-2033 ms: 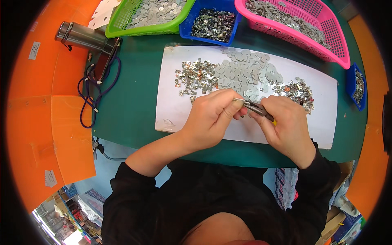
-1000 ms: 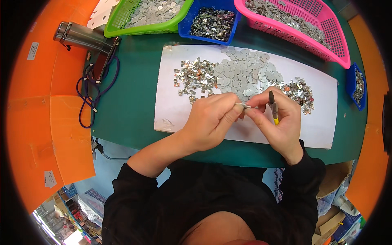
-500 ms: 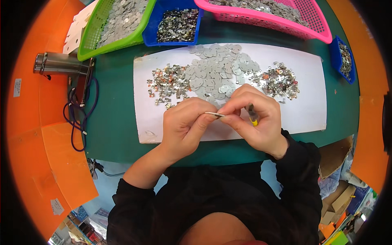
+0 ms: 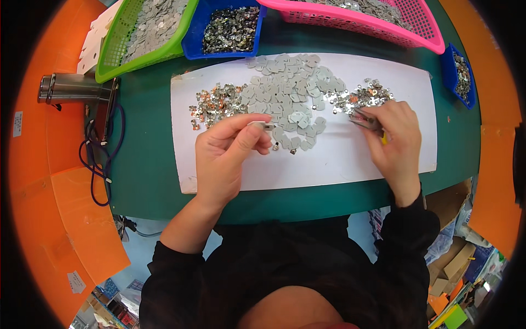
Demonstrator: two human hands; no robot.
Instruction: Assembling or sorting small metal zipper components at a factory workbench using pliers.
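My left hand (image 4: 223, 152) is closed, with a small flat grey plate (image 4: 262, 125) pinched between thumb and forefinger, held above the white board. A small metal bit seems to sit at the plate's right end. My right hand (image 4: 400, 143) is wrapped round metal tweezers (image 4: 366, 119) with a yellow part. The tweezer tips reach the near edge of the right-hand pile of small metal clips (image 4: 368, 96). Between the hands spreads a heap of grey plates (image 4: 287, 90). Another pile of metal clips (image 4: 216, 104), silver and copper-coloured, lies beyond my left hand.
The white board (image 4: 307, 172) rests on a green table (image 4: 148, 137). At the back stand a green basket (image 4: 112, 61), a blue bin (image 4: 219, 56) and a pink basket (image 4: 350, 30). A small blue tray (image 4: 450, 77) is at right. A steel cylinder (image 4: 74, 89) and dark cord (image 4: 94, 164) are at left.
My hands have parted. The left has moved left with the plate; the right has swung right to the clip pile, its tweezers now pointing at the clips.
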